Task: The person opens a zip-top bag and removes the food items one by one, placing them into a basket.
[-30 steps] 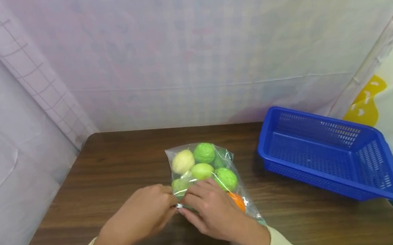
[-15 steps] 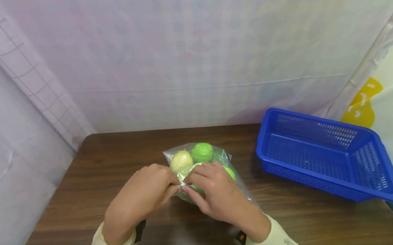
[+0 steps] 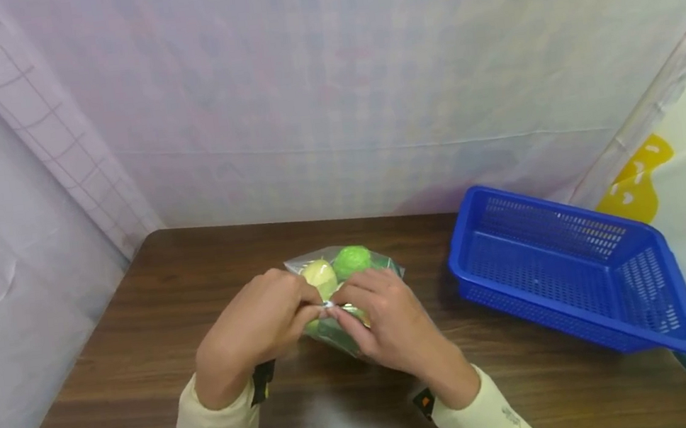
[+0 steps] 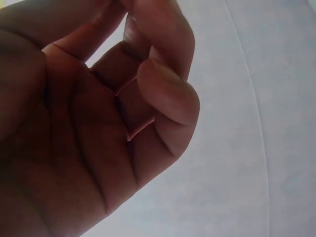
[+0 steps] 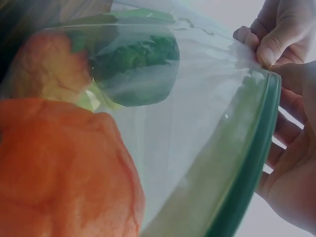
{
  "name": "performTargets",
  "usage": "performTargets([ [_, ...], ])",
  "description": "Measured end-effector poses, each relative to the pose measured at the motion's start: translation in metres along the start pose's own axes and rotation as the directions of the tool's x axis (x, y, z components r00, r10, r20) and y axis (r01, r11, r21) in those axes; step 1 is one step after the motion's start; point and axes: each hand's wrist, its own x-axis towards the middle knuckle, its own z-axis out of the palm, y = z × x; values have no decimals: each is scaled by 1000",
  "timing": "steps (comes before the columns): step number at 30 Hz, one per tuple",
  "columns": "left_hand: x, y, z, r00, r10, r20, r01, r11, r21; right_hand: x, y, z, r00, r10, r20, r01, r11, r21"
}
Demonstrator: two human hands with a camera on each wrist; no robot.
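Observation:
A clear zip bag (image 3: 340, 337) of fruit- and vegetable-shaped items lies under both hands, its mouth raised. Through the film I see a pale yellow item (image 3: 321, 274) and a bumpy green one (image 3: 351, 261). My left hand (image 3: 265, 316) and right hand (image 3: 389, 319) meet at the bag's mouth, each pinching it around a small white piece. In the right wrist view, the green zip strip (image 5: 247, 175) runs up to the fingers, with an orange pepper-like item (image 5: 64, 173) and a dark green one (image 5: 136, 69) inside. The left wrist view shows only curled fingers (image 4: 168, 96).
A blue perforated plastic basket (image 3: 569, 279) stands on the right of the brown wooden table (image 3: 113, 385). Pale curtain-like sheets (image 3: 329, 101) hang behind the table and at its sides.
Both hands have risen and moved away from me, lifting the bag's near edge with them. The orange item, visible in the head view earlier, is now hidden there.

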Motion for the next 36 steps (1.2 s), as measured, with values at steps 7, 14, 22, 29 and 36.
performTargets([
  [7,2,-2,1,1000,17,6,-17,1000,0,-1,2,-1,1000,13,16,-14,1000,12],
  [14,2,-5,-1,998,58,-16,-58,998,4,-2,2,-1,1000,18,24,-19,1000,9],
  [22,-6,-13,-7,996,29,-83,-29,1000,-8,-5,8,-2,999,23,29,-23,1000,-8],
  [29,-8,-17,-7,996,7,-94,-9,1000,-29,-5,12,-8,996,53,64,-52,998,-24],
  [36,-4,-25,-6,988,17,-151,-19,1000,-13,-8,20,-15,989,106,99,-103,994,-34],
])
